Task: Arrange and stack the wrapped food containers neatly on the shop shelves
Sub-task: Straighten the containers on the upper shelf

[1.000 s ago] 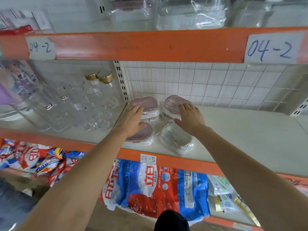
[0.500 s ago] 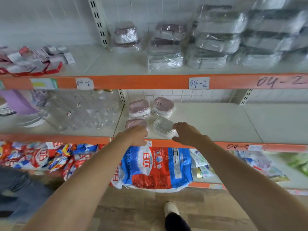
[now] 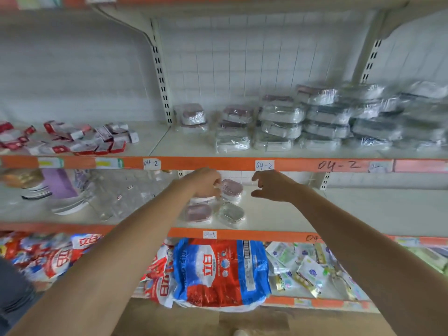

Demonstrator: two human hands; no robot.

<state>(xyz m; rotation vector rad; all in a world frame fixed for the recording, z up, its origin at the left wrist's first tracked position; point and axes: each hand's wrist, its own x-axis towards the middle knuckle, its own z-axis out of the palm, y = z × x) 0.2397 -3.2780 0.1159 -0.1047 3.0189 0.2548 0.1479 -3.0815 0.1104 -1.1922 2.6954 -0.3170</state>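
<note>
Left hand [image 3: 206,181]: fingers curling beside the pink-lidded container [image 3: 231,189] — grip unclear.
Right hand [image 3: 271,186]: hovering right of it — fingers loosely spread, holding nothing.

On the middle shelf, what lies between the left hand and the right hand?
In the head view, one wrapped pink-lidded container stands between the left hand and the right hand, close beside the left one. Toward the right hand there is only bare shelf.

Wrapped containers [image 3: 281,122] glossy clear film; shelf [image 3: 363,209] smooth matt; detergent bag [image 3: 218,272] shiny plastic.
</note>
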